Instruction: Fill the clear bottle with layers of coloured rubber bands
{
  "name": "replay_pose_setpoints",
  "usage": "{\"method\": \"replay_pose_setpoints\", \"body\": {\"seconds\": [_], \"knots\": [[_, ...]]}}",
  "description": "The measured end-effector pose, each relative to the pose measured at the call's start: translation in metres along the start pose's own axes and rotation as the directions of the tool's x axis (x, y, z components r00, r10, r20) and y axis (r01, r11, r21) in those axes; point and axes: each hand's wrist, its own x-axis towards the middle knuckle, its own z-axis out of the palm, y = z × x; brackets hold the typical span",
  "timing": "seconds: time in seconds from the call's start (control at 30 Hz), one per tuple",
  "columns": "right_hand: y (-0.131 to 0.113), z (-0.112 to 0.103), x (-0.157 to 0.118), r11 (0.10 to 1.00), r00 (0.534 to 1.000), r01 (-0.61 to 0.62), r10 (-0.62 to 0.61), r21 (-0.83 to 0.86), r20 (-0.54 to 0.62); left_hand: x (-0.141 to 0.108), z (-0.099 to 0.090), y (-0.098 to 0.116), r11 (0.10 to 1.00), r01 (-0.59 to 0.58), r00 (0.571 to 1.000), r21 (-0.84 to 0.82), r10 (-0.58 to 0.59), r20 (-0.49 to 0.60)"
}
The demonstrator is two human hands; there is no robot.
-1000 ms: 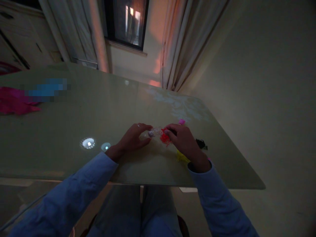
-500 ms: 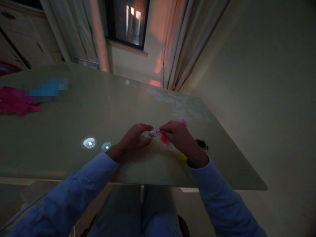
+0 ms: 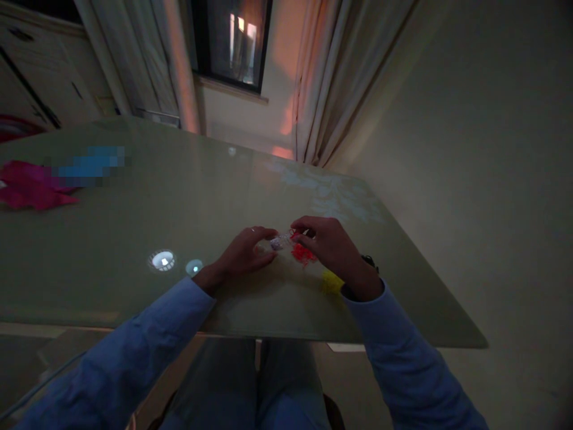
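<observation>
My left hand (image 3: 248, 251) grips a small clear container (image 3: 277, 242) between thumb and fingers, low over the table. It lies tilted on its side, its right end towards my other hand, and something pale purple shows in it. My right hand (image 3: 320, 239) pinches thin red strands at that end; whether they enter it I cannot tell. Just below those fingertips lies a tangled pile of red strands (image 3: 303, 254). A yellow pile (image 3: 332, 282) sits partly under my right wrist. Mostly hidden behind that wrist is a black bundle (image 3: 370, 261).
The glossy green-grey table (image 3: 250, 304) reflects lights at left. A crumpled magenta item (image 3: 36, 185) and a blurred blue item (image 3: 92, 166) lie at the far left. The table's right edge slants near the wall (image 3: 483, 179). Curtains (image 3: 331, 83) hang beyond the far edge.
My right hand has shifted slightly, now covering the pink piece and more of the black bundle. More of the red pile shows. My left hand keeps holding the clear container nearly still.
</observation>
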Motion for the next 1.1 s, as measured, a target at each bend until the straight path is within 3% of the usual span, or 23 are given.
{"method": "replay_pose_setpoints", "body": {"seconds": [0.6,0.73,0.93,1.1], "knots": [[-0.007,0.001,0.003,0.996,0.998,-0.060,0.059,-0.064,-0.011,0.000,-0.001,0.006,0.997,0.046,0.999,-0.061,-0.045,0.014],[-0.006,0.001,0.002,0.999,0.999,-0.043,0.043,-0.026,0.002,0.001,-0.002,0.007,0.997,0.040,0.999,-0.070,-0.041,-0.004],[-0.003,-0.004,-0.003,1.000,0.997,0.002,-0.001,0.019,-0.071,0.001,-0.003,0.007,0.993,0.058,0.997,-0.105,-0.062,-0.035],[-0.003,-0.003,-0.019,0.984,0.985,-0.031,0.059,0.176,-0.161,0.002,-0.006,0.014,0.983,0.050,0.997,-0.177,-0.060,-0.056]]}}
